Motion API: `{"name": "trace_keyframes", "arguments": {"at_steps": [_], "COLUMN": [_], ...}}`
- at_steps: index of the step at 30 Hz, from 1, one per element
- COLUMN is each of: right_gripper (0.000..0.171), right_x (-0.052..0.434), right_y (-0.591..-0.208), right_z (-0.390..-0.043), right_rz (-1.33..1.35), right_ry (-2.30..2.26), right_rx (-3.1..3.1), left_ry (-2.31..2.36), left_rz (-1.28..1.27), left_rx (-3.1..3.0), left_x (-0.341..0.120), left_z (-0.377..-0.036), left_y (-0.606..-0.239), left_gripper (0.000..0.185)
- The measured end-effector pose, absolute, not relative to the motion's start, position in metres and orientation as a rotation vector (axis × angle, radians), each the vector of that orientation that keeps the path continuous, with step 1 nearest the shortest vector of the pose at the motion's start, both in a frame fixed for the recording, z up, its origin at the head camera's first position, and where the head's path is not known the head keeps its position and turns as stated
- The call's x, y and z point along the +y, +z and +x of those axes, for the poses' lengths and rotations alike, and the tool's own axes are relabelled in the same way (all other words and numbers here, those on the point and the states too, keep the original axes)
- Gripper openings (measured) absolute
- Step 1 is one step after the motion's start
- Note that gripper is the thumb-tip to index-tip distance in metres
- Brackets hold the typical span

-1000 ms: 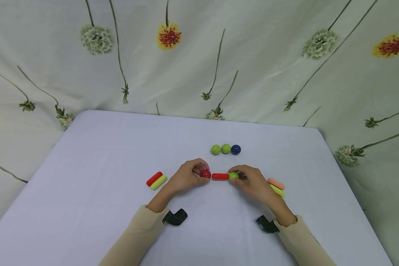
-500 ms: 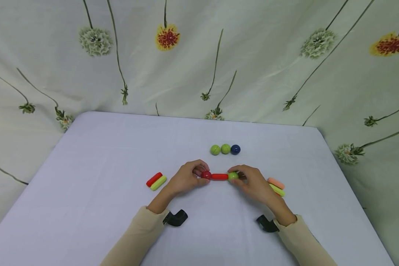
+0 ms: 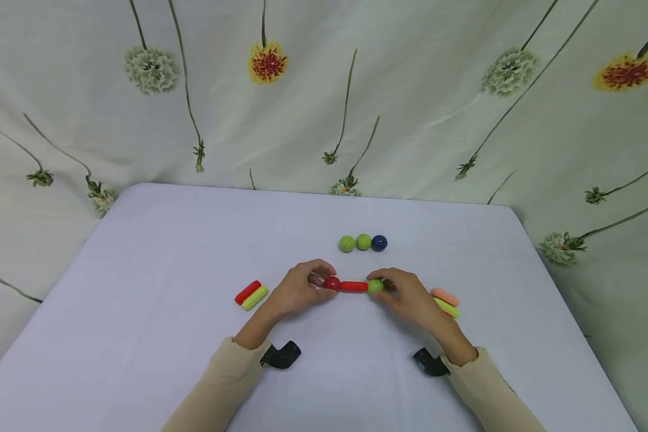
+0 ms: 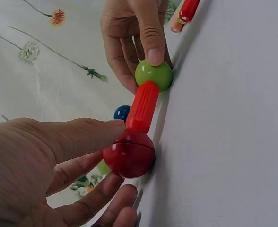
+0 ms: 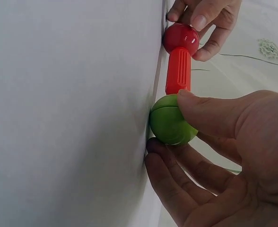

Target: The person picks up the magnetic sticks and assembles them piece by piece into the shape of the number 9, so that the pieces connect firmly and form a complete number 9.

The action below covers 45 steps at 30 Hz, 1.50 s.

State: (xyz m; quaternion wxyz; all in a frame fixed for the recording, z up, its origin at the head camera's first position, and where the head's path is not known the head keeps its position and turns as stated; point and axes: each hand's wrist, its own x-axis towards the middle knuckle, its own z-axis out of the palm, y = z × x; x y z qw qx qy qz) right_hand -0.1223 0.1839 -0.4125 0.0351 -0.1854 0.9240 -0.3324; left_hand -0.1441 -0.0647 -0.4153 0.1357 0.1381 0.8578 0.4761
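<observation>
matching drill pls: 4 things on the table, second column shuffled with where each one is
Things:
1. red ball
2. blue ball
3. red stick
4. peach stick

Places:
A. at the right end of the row of three balls
B. joined between the two held balls
C. pinched by the left hand
D. on the table beside the right hand

Pairs: 1-C, 2-A, 3-B, 4-D
</observation>
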Motion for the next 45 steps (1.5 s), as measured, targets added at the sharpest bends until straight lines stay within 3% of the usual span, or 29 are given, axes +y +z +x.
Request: {"name": "trace_keyframes", "arguments": {"at_steps": [11,30,45], "right_gripper": [0.030,0.030,0.030], "right_x": [0.184,0.181,0.181], "right_y": [-0.412,-0.411,-0.411], "right_z": [-0.122,-0.121,-0.121], "right_rz": [-0.565,-0.535,-0.557], "right_ry": [-1.013,-1.004,-1.008], "right_rx": [2.846,2.841,2.840], "left_ry": [1.377,1.180,1.050], "left_rz": [0.426,0.380,0.338], "left_rx": [2.545,2.577,2.643], "left_x": [-0.095,-0.202,-0.202], "left_z": [-0.133,-0.129,-0.135], "left_y": [-0.388,-0.377,-0.397], "left_gripper": [0.032,0.025,0.023]}}
